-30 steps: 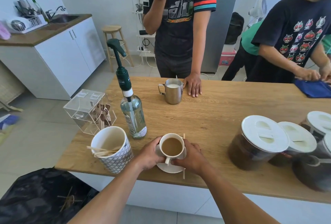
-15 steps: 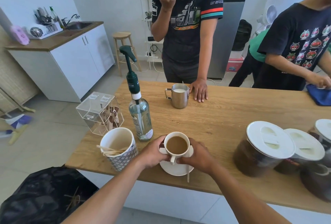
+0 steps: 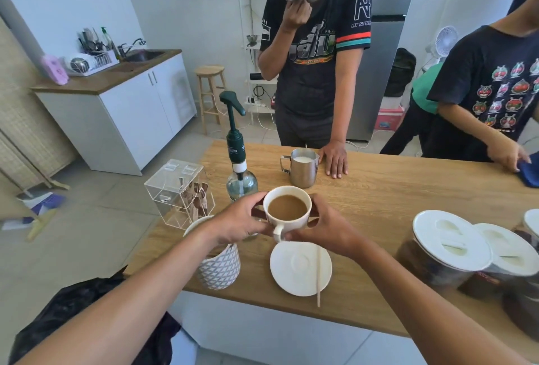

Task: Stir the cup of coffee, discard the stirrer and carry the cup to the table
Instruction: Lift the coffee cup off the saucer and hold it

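A white cup (image 3: 287, 226) full of milky coffee hangs in the air above the wooden counter (image 3: 393, 210), its handle pointing toward me. My left hand (image 3: 237, 223) grips its left side and my right hand (image 3: 329, 229) grips its right side. Below and nearer to me, the white saucer (image 3: 294, 269) lies bare on the counter. A wooden stirrer (image 3: 318, 277) rests across the saucer's right edge and pokes out toward the counter's front edge.
A patterned cup of stirrers (image 3: 220, 267) stands under my left forearm, with a clear acrylic box (image 3: 178, 192) and pump bottle (image 3: 239, 166) behind it. A steel milk jug (image 3: 303, 167) sits beside another person's hand (image 3: 335, 158). Lidded jars (image 3: 449, 245) crowd the right. A black bin bag (image 3: 73, 306) lies at lower left.
Both hands have lifted the cup off the saucer and raised it above the counter. The saucer and stirrer stayed on the counter. My view has tilted up.
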The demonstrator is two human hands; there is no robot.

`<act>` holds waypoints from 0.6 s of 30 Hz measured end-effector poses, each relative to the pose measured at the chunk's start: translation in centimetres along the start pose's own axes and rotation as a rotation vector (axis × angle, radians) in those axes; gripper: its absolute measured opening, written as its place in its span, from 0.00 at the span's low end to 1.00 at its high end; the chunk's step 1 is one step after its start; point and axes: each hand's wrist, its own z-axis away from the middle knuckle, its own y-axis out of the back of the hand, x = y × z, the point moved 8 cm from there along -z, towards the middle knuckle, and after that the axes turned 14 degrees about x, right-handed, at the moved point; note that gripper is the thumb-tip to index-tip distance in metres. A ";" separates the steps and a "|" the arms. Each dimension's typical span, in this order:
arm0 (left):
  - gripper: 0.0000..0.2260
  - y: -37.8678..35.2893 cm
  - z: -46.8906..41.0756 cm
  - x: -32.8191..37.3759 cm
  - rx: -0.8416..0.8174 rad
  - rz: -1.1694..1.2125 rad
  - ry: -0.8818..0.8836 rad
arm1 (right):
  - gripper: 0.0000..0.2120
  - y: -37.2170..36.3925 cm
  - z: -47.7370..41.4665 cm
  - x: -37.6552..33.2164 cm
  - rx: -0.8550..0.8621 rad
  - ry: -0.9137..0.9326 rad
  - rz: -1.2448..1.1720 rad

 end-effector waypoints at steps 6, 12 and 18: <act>0.26 3.9 0.2 2.8 0.010 0.044 -0.038 | 0.41 -0.4 -1.5 -5.3 -0.020 0.120 -0.030; 0.28 6.9 -0.5 3.8 0.013 0.019 -0.083 | 0.45 -0.9 -2.9 -8.3 0.009 0.166 -0.032; 0.27 8.6 -1.0 4.8 -0.045 0.015 -0.112 | 0.43 -1.4 -3.8 -9.6 0.022 0.166 -0.071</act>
